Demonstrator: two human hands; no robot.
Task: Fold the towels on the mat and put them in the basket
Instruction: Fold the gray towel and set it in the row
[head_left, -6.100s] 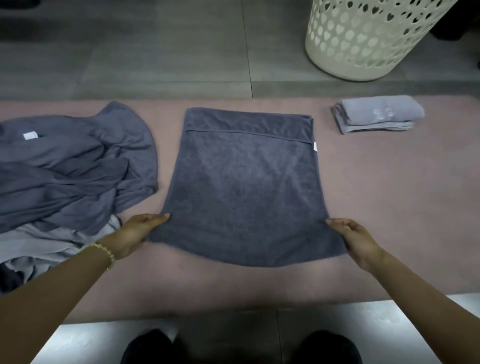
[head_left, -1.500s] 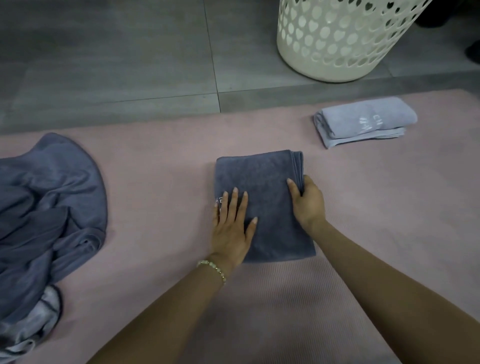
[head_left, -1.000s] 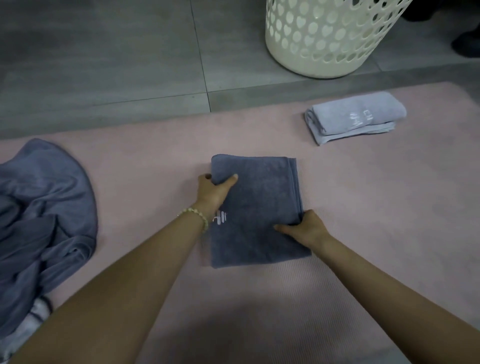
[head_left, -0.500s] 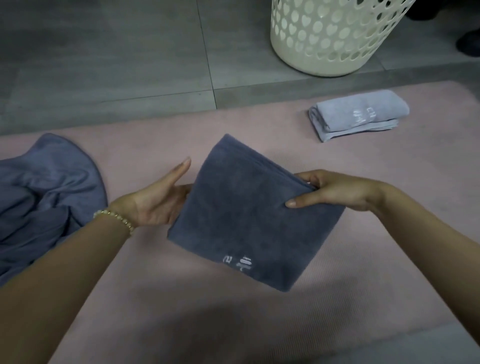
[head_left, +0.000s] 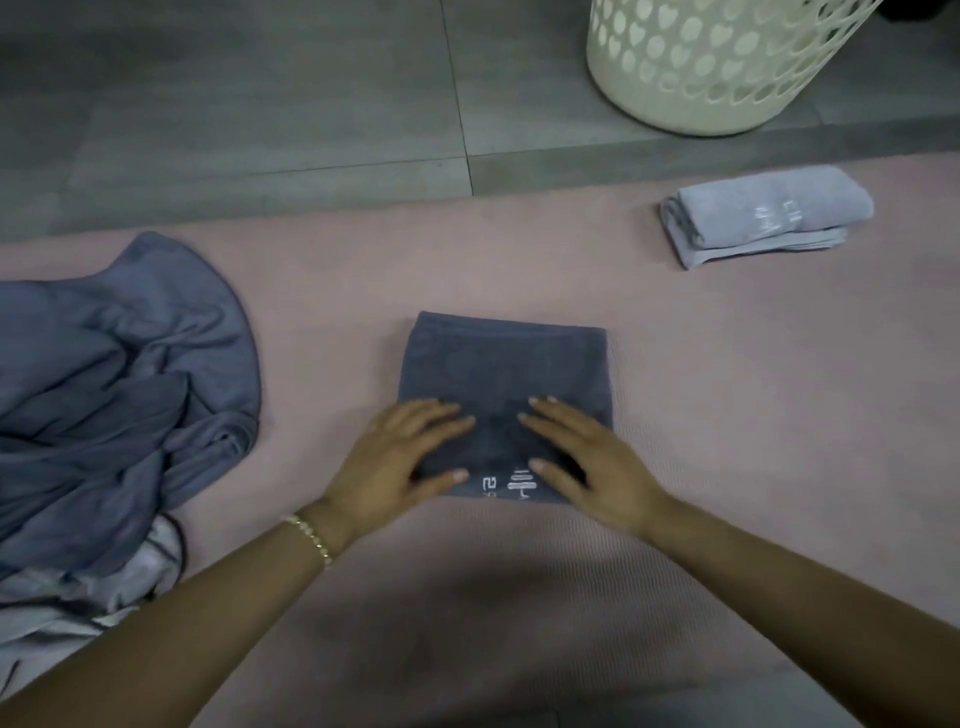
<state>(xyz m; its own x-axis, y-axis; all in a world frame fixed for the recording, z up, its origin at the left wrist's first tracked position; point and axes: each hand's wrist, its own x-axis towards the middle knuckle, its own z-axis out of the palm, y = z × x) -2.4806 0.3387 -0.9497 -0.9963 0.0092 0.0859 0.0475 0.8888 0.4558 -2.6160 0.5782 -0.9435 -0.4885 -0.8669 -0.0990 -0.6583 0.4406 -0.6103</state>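
Note:
A dark grey towel (head_left: 501, 366), folded into a small square with white lettering near its front edge, lies flat in the middle of the pink mat (head_left: 727, 415). My left hand (head_left: 400, 462) presses on its front left part with straight, spread fingers. My right hand (head_left: 587, 457) presses flat on its front right part. A folded light grey towel (head_left: 758, 218) lies on the mat at the back right. The cream basket (head_left: 717, 67) with heart-shaped holes stands on the floor behind it.
A heap of unfolded dark and light grey towels (head_left: 114, 395) covers the left side of the mat. Grey floor tiles (head_left: 260, 104) lie beyond the mat's far edge.
Half a second ago both hands held the folded dark towel tilted in the air. Now it lies flat on the mat, turned with its lettering toward me, and both palms press on it.

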